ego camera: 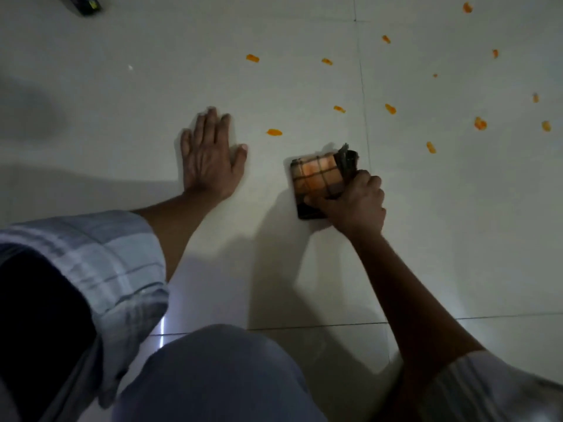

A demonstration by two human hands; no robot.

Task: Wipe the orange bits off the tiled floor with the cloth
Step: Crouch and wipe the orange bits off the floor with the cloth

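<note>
On the pale tiled floor (122,95), near the middle of what I can see, the right hand (355,204) is clenched over a folded checked cloth (316,178), pressing it flat against the tile. The left hand (210,155) lies released, palm down and fingers spread, at about nine o'clock from the cloth, propping the person up. Orange bits (274,132) lie scattered from twelve to three o'clock, the nearest just beyond the cloth. The cloth looks soft, light and limp, already stained orange on top; I would judge it best gripped across its near folded edge. No containers are in sight.
</note>
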